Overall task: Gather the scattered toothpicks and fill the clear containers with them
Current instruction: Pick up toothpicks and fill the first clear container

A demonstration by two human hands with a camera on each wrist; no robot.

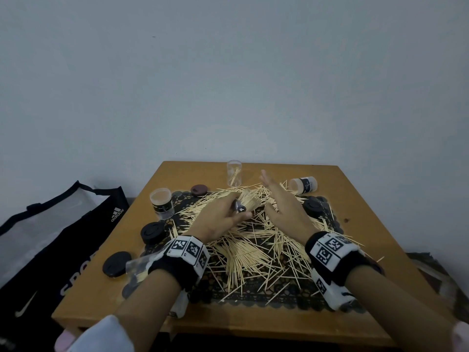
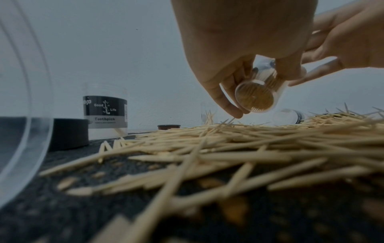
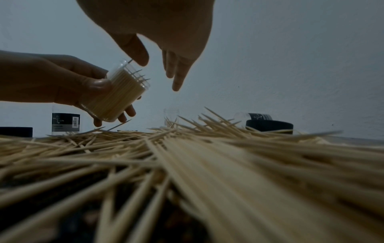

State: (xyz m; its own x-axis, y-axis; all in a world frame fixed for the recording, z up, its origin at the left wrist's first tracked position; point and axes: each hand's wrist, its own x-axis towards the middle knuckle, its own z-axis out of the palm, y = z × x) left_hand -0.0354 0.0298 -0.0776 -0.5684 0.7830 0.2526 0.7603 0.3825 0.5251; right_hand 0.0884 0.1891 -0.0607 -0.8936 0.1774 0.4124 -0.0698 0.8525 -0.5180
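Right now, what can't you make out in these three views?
- Label on the jar in the left hand: fingers cover it in the head view; it faces away from both wrist views.
- Toothpick count in the far jar: too small in all views.
- Container by the left wrist: the wristband hides part of it in the head view; the left wrist view cuts it off.
- Near toothpicks: blurred in both wrist views.
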